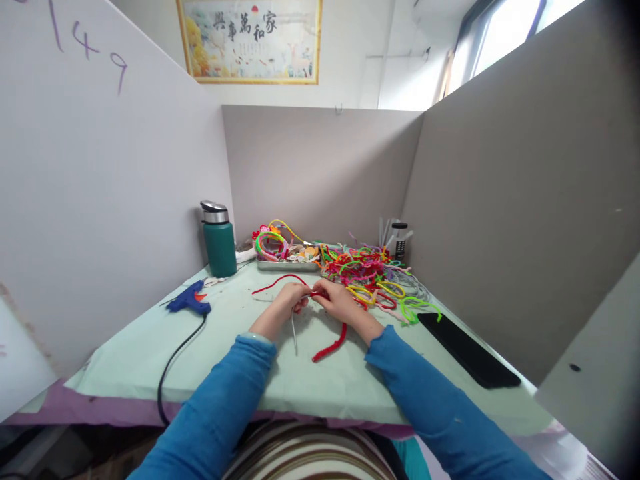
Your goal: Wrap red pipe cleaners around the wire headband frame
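My left hand point(295, 297) and my right hand point(334, 299) are close together over the middle of the table, fingers pinched on a red pipe cleaner. A thick, fuzzy red length point(331, 349) curves out below my right hand onto the cloth. From behind my left hand a thinner red strand point(278, 282) arcs away to the left. A thin whitish strand point(294, 333) hangs down under my left hand. My fingers hide the spot where these pieces meet, so I cannot tell how they are joined.
A blue glue gun point(190, 298) with a black cord and a green bottle point(219, 247) stand left. At the back are a metal tray point(287, 265) of craft pieces and a heap of colourful pipe cleaners point(357, 263). A black phone-like slab point(467, 350) lies right. Grey partitions point(320, 167) enclose the table.
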`<state>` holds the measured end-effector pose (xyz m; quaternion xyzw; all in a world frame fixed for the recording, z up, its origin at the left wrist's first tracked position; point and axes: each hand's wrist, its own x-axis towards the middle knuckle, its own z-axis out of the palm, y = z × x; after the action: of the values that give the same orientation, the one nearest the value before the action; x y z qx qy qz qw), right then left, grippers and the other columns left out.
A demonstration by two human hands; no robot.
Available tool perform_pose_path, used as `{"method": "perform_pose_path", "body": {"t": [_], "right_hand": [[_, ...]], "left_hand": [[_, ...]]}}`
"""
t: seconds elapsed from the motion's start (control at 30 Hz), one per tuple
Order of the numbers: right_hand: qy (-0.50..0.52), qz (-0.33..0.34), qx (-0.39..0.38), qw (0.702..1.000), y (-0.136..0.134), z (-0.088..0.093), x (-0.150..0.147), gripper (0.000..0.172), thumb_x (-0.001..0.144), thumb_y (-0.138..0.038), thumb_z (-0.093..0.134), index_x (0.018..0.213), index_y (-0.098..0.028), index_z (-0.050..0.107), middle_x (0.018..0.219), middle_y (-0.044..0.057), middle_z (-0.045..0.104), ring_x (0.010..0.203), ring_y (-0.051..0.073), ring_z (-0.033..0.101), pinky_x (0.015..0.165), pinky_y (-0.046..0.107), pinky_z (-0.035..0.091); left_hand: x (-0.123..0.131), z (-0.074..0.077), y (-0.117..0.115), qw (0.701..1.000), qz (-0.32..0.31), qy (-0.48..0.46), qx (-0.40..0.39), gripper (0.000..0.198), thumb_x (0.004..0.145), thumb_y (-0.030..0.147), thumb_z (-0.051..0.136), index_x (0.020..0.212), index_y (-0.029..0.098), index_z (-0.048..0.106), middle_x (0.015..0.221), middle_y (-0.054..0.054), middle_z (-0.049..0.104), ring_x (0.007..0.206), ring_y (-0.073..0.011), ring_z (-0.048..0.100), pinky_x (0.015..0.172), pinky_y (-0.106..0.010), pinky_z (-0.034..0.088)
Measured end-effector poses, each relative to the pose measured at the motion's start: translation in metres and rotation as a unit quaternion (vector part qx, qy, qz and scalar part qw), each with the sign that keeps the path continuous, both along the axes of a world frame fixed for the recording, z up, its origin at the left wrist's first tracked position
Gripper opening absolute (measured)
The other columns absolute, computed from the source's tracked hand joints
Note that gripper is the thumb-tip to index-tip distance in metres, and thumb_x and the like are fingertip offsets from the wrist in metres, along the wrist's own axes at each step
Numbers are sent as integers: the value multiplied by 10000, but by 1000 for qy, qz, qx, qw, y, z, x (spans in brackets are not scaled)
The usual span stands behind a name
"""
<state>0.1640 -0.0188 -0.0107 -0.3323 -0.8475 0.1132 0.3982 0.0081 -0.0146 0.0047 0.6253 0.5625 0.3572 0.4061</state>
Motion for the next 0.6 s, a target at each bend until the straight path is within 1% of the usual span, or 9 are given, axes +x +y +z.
{"method": "perform_pose_path", "body": {"t": [0.03,0.1,0.3,0.5,0.6], "right_hand": [[2,0,2,1000,0,0,0,112,826,-219,523,914,-183,583,824,29,627,742,143,542,691,248,401],[5,-2,8,1000,0,0,0,111,826,-215,522,911,-184,586,830,29,624,749,144,540,695,247,401],[0,2,23,1000,1,-1,1,135,834,-201,502,927,-195,599,857,27,621,781,147,541,713,243,400],[-5,3,27,1000,3,-2,1,154,831,-187,499,935,-197,611,861,27,623,787,149,542,715,241,400],[-18,-5,34,999,4,-3,2,144,823,-175,499,911,-197,611,842,25,623,774,147,538,708,237,397]], "left_hand": [[1,1,-1,999,4,-16,-29,245,706,291,498,504,175,422,403,21,392,353,-79,332,390,-238,270],[2,3,-3,998,7,-31,-58,252,712,284,491,498,180,410,400,24,378,356,-75,315,391,-239,258],[0,1,-3,995,-8,-75,-59,258,740,330,494,546,171,435,450,27,406,356,-63,300,406,-238,273],[0,3,-5,996,-3,-59,-61,333,757,435,509,569,170,437,456,32,393,371,-62,301,402,-235,286],[0,2,-5,999,-5,-44,-31,326,754,443,521,606,156,476,481,21,441,376,-61,321,393,-225,292]]}}
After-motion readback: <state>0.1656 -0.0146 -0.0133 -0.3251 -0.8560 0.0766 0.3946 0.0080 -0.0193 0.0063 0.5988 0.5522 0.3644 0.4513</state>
